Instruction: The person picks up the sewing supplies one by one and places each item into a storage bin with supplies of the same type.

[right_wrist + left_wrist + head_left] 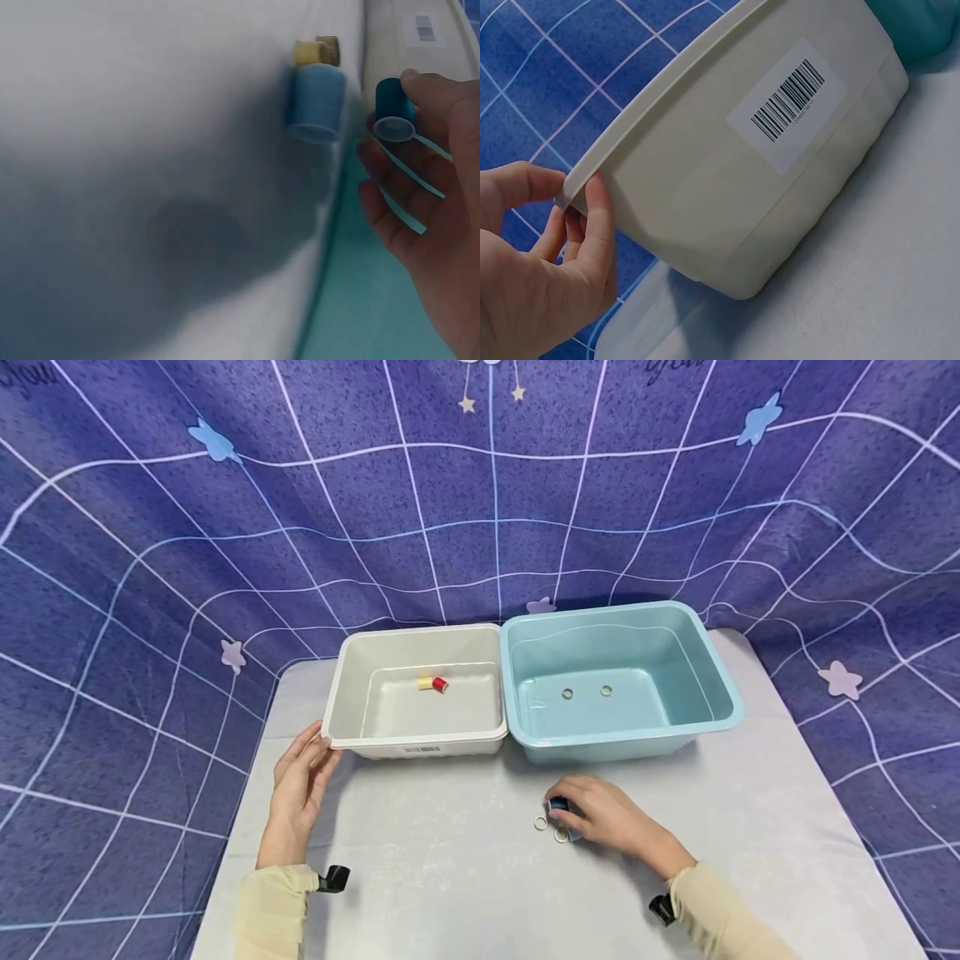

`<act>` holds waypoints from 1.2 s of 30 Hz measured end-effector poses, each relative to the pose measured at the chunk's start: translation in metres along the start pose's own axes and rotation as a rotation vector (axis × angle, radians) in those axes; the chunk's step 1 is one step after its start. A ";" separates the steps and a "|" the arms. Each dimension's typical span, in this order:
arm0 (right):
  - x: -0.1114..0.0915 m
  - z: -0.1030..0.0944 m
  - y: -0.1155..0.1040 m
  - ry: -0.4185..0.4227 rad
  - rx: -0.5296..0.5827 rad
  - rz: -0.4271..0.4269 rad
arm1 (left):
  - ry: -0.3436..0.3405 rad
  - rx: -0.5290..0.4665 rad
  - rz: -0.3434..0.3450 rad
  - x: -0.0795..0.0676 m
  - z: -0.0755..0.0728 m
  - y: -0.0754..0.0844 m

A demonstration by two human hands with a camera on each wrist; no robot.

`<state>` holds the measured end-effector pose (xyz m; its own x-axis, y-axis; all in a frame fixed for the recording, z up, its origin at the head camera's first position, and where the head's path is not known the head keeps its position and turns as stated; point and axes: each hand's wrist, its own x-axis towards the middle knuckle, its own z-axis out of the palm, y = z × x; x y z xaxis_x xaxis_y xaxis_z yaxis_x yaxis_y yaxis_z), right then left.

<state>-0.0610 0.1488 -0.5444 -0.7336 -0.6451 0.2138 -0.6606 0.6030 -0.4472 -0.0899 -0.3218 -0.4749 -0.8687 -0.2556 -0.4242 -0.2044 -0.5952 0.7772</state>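
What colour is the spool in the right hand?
The spool is dark teal with a pale end rim; the right wrist view shows it best.

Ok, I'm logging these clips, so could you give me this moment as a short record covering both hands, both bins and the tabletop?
Left hand: fingers pinch the rim at a corner of the white bin
Right hand: holds a dark teal cylinder
White bin contents: yellow cylinder, red cylinder
Light-blue bin contents: two rings, lying apart
Tabletop: two more rings and a lighter blue cylinder, by the right hand
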 end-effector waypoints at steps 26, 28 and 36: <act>0.041 -0.043 -0.057 -0.004 -0.029 -0.218 | 0.016 -0.010 -0.003 0.000 0.000 -0.001; 0.044 -0.045 -0.061 0.015 -0.032 -0.231 | 0.018 -0.009 -0.001 0.000 0.000 -0.001; 0.060 -0.056 -0.073 0.066 -0.008 -0.276 | 0.008 -0.009 0.000 0.000 0.000 -0.002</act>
<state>-0.0657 0.0924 -0.4507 -0.5346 -0.7536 0.3824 -0.8377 0.4127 -0.3577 -0.0898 -0.3204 -0.4765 -0.8653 -0.2614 -0.4276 -0.2003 -0.6017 0.7732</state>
